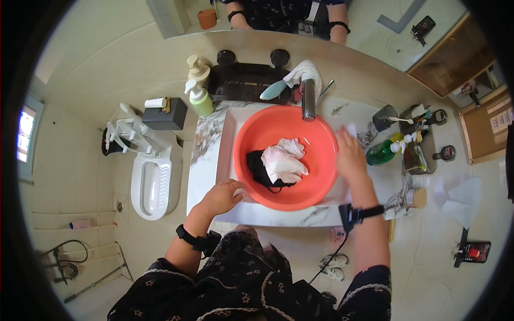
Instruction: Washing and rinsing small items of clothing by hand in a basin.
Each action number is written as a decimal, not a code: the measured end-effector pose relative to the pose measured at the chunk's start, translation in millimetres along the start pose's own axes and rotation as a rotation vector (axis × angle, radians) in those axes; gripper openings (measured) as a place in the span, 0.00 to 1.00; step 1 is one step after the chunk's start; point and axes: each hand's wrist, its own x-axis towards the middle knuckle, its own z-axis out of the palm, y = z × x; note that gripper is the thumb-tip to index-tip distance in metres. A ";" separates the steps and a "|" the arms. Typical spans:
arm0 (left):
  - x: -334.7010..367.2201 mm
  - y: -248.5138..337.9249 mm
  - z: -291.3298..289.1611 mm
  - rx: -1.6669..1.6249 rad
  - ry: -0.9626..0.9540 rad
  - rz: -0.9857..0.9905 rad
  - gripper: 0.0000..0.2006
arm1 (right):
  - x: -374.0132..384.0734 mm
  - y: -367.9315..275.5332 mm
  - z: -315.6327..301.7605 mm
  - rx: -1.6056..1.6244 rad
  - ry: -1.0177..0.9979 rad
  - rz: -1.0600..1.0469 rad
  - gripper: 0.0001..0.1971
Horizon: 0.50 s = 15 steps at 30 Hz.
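An orange-red plastic basin (pixel 319 187) stands in the white rectangular sink (pixel 226 140) below a metal tap (pixel 309 101). Inside it lie a crumpled pale pinkish-white cloth (pixel 284 163) and, partly beneath that, a black cloth (pixel 258 170). My left hand (pixel 224 197) is by the basin's near left rim, thumb apart from the fingers and holding nothing; whether it touches the rim I cannot tell. At the basin's right side is my right hand (pixel 350 154), its fingers stretched out along the outside of the rim, with nothing in it.
Behind the sink are two pump bottles (pixel 200 99), a dark shelf (pixel 243 83) and a white cloth (pixel 306 71) draped by the tap. To the right stand a green bottle (pixel 380 153), a dark cup (pixel 384 118) and a jar (pixel 416 198). A squat toilet (pixel 155 184) is at left.
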 end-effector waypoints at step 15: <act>80.0 -51.2 -12.1 -0.020 0.214 0.009 0.32 | 163.6 2.2 15.2 -0.081 -0.021 0.103 0.15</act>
